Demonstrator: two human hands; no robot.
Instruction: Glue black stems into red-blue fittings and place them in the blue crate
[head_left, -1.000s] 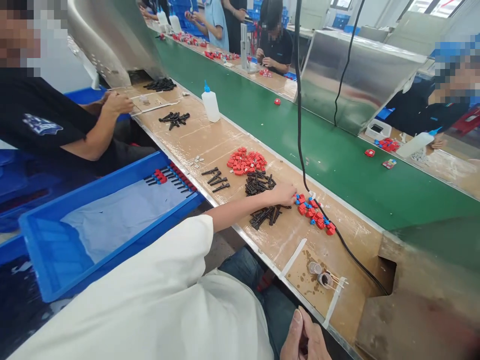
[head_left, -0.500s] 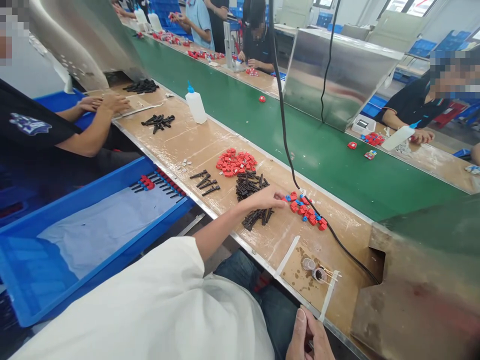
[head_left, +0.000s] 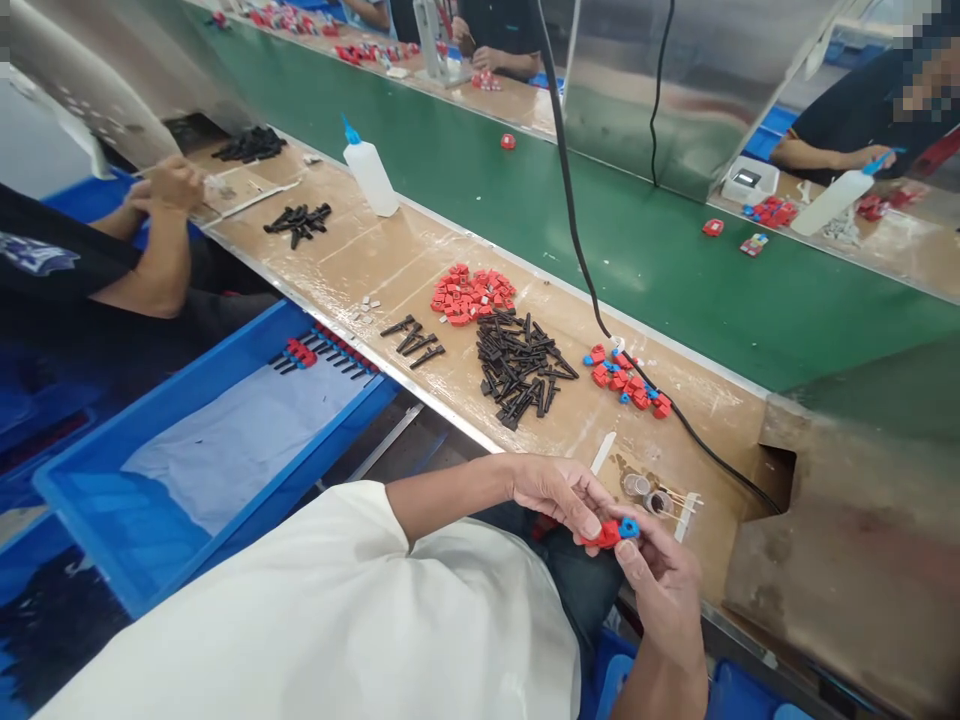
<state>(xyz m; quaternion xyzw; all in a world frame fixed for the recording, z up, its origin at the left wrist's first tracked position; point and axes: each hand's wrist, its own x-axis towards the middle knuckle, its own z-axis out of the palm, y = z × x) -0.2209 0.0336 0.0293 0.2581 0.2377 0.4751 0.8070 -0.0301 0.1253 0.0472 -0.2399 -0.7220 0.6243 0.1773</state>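
Observation:
A small red and blue plastic piece [head_left: 610, 533] is held between both hands, just off the table's near edge. My left hand [head_left: 559, 495] pinches its red end from the left. The fingers of my right hand [head_left: 664, 570] close on it from the right, beside the blue end; whether anything else is in that palm is hidden. Beyond the hands lies a cluster of similar red and blue pieces [head_left: 626, 382]. To its left are a heap of black stick-like parts [head_left: 517, 360] and a pile of red pieces [head_left: 471, 295].
Small cups [head_left: 658, 501] and thin sticks stand on the taped, stained patch. A black cable [head_left: 568, 200] hangs over the table. At left, a blue bin [head_left: 247, 510] holds assembled parts on white cloth. A white bottle [head_left: 371, 178] stands farther back. Co-workers sit around.
My left hand has come back from the red and blue cluster to my right hand, bringing a piece. My right hand has risen to meet it. The camera view has tilted down.

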